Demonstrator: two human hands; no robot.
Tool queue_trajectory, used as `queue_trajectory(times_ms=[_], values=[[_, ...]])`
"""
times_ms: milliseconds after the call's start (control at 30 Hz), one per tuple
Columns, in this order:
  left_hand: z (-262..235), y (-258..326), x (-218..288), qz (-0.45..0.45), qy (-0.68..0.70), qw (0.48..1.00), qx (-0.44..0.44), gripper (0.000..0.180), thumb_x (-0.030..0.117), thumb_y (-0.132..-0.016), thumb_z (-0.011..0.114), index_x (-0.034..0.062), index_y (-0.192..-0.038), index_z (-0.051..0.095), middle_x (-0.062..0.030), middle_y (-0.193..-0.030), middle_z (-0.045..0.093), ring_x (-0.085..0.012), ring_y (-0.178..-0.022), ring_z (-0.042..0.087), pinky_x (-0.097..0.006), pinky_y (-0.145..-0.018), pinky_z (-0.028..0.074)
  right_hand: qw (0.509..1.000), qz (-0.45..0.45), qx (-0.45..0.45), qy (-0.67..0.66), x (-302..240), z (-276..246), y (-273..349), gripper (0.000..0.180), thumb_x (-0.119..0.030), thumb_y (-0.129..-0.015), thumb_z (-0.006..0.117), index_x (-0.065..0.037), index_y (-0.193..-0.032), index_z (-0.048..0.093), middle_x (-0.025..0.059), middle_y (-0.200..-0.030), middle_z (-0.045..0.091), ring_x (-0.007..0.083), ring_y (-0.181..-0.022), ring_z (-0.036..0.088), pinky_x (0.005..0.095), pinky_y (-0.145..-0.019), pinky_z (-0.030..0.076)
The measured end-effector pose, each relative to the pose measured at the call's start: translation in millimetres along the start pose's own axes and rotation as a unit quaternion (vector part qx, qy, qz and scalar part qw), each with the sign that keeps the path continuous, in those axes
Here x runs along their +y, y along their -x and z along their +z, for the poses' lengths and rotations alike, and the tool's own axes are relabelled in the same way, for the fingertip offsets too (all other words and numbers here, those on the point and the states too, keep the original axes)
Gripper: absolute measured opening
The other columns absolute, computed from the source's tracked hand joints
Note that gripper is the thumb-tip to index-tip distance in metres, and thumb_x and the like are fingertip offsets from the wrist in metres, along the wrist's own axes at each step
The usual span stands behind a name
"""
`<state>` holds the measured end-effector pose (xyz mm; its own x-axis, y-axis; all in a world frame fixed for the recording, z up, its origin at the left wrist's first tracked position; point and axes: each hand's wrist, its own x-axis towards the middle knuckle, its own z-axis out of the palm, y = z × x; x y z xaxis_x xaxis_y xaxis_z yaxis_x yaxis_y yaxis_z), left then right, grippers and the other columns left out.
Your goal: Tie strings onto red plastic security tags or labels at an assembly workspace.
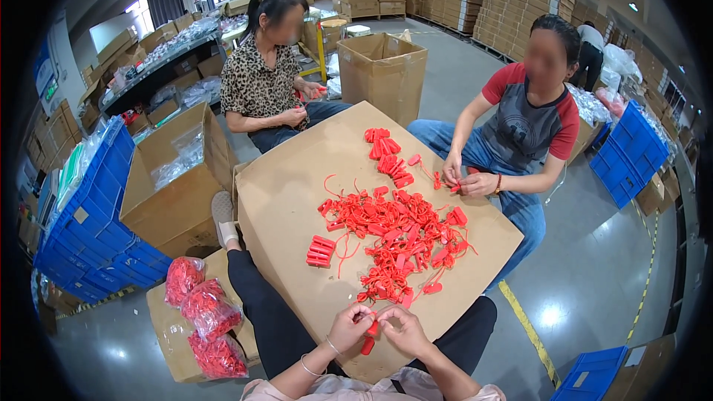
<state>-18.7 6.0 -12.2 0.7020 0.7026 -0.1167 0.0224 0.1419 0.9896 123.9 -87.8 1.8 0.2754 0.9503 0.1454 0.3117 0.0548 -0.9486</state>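
Note:
At the near edge of a cardboard-topped table [286, 178], my left hand [349, 330] pinches a small red piece [372, 324] between thumb and fingers. My right hand [402, 333] closes on the same piece from the other side; its exact grip is partly hidden. Just below, between my hands, another red piece [368, 346] shows. Beyond my fingers spreads a tangled pile of red pieces with cords [394, 234]. Left of the pile lies a neat row of red pieces [321, 251], with more rows [384, 147] toward the far corner.
Two co-workers sit across the table, one in a leopard-print shirt [256, 85], one in a red-sleeved shirt [523, 115], handling red pieces. Bags of red pieces [212, 308] lie at lower left. Cardboard boxes [178, 208] and blue crates [100, 230] stand left; another box [382, 78] stands behind.

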Motion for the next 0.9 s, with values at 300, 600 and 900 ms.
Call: queue_trajectory(times_ms=[300, 600, 900], values=[[-1, -3, 28, -0.073, 0.053, 0.996, -0.026, 0.007, 0.008, -0.085, 0.057, 0.0031, -0.09, 0.058, 0.0039, -0.072, 0.055, 0.0, -0.059, 0.047, -0.017, -0.051, 0.039, 0.975, 0.142, 0.013, -0.17, -8, 2, -5, 0.01, -0.007, -0.084, 0.059, -0.001, -0.093, 0.06, 0.0052, -0.092, 0.062, 0.0125, -0.086, 0.059, 0.0259, -0.078, 0.046], [0, -6, 8, -0.008, -0.006, 0.999, 0.03, 0.006, 0.005, -0.083, 0.057, 0.0008, -0.088, 0.057, 0.0034, -0.072, 0.055, -0.0005, -0.061, 0.048, -0.017, -0.054, 0.04, 0.999, 0.027, 0.016, -0.043, 8, 10, -9, 0.011, -0.008, -0.083, 0.06, -0.002, -0.092, 0.058, 0.0075, -0.087, 0.06, 0.0144, -0.083, 0.058, 0.0271, -0.076, 0.045], [-1, -9, 16, -0.034, -0.009, 0.999, -0.035, 0.013, 0.012, -0.084, 0.06, 0.0014, -0.092, 0.06, 0.0032, -0.074, 0.056, -0.0016, -0.066, 0.05, -0.017, -0.058, 0.042, 0.981, 0.066, 0.019, -0.184, 4, 0, -9, 0.011, -0.006, -0.089, 0.052, -0.003, -0.097, 0.057, 0.0019, -0.086, 0.059, 0.0088, -0.082, 0.055, 0.0242, -0.075, 0.045]])
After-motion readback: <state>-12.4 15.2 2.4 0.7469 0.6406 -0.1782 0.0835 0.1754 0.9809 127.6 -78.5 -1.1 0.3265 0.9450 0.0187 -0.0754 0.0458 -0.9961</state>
